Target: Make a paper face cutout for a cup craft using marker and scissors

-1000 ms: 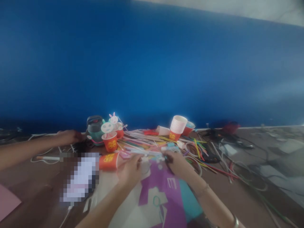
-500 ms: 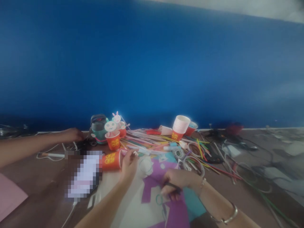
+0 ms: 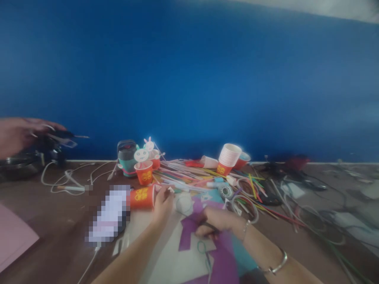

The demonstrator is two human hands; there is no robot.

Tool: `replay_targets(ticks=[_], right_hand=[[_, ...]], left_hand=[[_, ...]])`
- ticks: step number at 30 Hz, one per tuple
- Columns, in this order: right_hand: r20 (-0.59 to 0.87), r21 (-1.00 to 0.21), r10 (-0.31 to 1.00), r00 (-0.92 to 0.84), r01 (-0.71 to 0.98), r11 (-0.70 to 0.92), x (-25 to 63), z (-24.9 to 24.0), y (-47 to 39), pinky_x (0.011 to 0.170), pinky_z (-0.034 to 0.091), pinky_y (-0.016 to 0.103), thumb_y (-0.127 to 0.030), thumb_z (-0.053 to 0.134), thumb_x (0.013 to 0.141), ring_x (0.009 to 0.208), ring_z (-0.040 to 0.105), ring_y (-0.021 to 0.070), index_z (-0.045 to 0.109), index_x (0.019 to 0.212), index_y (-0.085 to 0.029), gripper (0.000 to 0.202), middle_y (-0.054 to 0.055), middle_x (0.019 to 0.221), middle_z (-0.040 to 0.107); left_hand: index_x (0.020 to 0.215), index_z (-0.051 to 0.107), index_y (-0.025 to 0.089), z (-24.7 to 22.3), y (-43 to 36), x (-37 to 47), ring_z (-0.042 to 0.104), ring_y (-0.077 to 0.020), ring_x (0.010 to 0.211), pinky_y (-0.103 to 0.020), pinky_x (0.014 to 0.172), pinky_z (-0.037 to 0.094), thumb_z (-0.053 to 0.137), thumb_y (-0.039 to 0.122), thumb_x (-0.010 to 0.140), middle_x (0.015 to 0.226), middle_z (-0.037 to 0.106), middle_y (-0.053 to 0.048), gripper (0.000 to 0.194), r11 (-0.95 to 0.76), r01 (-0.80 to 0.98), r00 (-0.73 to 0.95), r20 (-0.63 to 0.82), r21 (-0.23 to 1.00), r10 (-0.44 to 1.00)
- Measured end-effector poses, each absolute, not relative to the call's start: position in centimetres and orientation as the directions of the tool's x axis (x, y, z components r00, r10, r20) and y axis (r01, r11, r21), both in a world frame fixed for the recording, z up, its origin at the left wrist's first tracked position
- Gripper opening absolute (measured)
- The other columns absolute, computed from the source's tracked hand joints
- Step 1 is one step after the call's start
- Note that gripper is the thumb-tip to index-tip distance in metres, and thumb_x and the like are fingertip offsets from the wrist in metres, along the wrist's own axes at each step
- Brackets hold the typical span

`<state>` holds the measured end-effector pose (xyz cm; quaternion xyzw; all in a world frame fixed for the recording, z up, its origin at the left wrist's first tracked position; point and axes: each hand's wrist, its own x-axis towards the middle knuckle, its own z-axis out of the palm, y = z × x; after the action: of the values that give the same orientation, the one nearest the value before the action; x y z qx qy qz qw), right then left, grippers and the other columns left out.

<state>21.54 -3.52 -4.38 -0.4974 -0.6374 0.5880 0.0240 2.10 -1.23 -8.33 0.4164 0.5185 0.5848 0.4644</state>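
Observation:
My left hand (image 3: 162,200) is closed in a pinch by the mouth of a red paper cup (image 3: 141,198) lying on its side. A small pale piece (image 3: 171,190) shows at its fingertips, too blurred to name. My right hand (image 3: 211,223) is curled round a thin black-handled tool (image 3: 211,226), its working end hidden. Beneath it lie purple paper (image 3: 223,256) and a white sheet (image 3: 166,252). A white round cutout (image 3: 184,204) rests between my hands. Green-handled scissors (image 3: 202,247) lie just below my right hand.
Coloured sticks (image 3: 183,173), a cup stack (image 3: 229,157), a tape roll (image 3: 226,191) and upright red cups (image 3: 144,173) with rabbit-face cutouts stand behind. A blurred-out phone (image 3: 109,215) with a cable lies left. Another person's hand (image 3: 35,132) holds dark cabled items at far left.
The other person's hand has lifted dark cabled items up and to the left. The whole view has shifted slightly. My hands stay near the same spots, the right a little further left.

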Motion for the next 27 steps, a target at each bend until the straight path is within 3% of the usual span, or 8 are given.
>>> replay_targets(ticks=[6, 11, 18, 21, 27], right_hand=[[-0.587, -0.746, 0.655, -0.475, 0.632, -0.21, 21.5, -4.8, -4.2, 0.034, 0.034, 0.016, -0.028, 0.066, 0.067, 0.032, 0.043, 0.0055, 0.059, 0.058, -0.015, 0.017, -0.006, 0.041, 0.051], [-0.593, -0.764, 0.664, -0.456, 0.58, -0.283, 20.3, -5.2, -4.4, 0.032, 0.032, 0.015, -0.026, 0.065, 0.067, 0.03, 0.043, 0.0052, 0.06, 0.062, -0.015, 0.013, -0.005, 0.041, 0.053], [-0.579, -0.767, 0.72, -0.382, 0.556, -0.32, 18.4, -4.6, -5.6, 0.031, 0.031, 0.013, -0.024, 0.062, 0.069, 0.031, 0.043, 0.0043, 0.061, 0.066, -0.016, 0.009, -0.007, 0.041, 0.05], [-0.586, -0.78, 0.715, -0.382, 0.507, -0.368, 18.1, -4.6, -6.5, 0.029, 0.027, 0.012, -0.028, 0.058, 0.073, 0.031, 0.045, 0.0042, 0.06, 0.074, -0.016, 0.012, -0.007, 0.045, 0.053], [-0.595, -0.786, 0.711, -0.376, 0.459, -0.414, 16.8, -4.5, -7.1, 0.027, 0.027, 0.013, -0.026, 0.054, 0.074, 0.032, 0.048, 0.0051, 0.057, 0.071, -0.014, 0.012, -0.004, 0.047, 0.057]], left_hand=[[0.082, 0.064, 0.019, -8.2, -1.3, 2.2, 0.052, -0.0148, 0.062, -0.024, 0.059, 0.038, 0.059, 0.031, 0.068, 0.063, 0.057, 0.001, 0.02, -0.037, -0.132, -0.22, 0.007, 0.991, 0.975], [0.089, 0.062, 0.019, -8.6, -1.3, 2.2, 0.045, -0.0118, 0.05, -0.023, 0.05, 0.035, 0.058, 0.031, 0.069, 0.06, 0.054, 0.003, 0.025, -0.004, -0.157, -0.181, -0.025, 0.988, 0.983], [0.085, 0.063, 0.019, -9.0, -1.0, 2.2, 0.05, -0.013, 0.059, -0.023, 0.056, 0.037, 0.059, 0.028, 0.068, 0.063, 0.056, 0.002, 0.02, -0.039, -0.147, -0.21, 0.008, 0.988, 0.978], [0.083, 0.063, 0.019, -9.1, -0.9, 2.2, 0.049, -0.0127, 0.058, -0.023, 0.055, 0.037, 0.059, 0.028, 0.067, 0.06, 0.055, 0.003, 0.019, -0.056, -0.152, -0.208, 0.024, 0.987, 0.978], [0.084, 0.064, 0.017, -9.0, -1.0, 2.1, 0.052, -0.0134, 0.062, -0.024, 0.059, 0.04, 0.06, 0.031, 0.068, 0.063, 0.056, 0.002, 0.021, -0.071, -0.141, -0.215, 0.039, 0.987, 0.976]])
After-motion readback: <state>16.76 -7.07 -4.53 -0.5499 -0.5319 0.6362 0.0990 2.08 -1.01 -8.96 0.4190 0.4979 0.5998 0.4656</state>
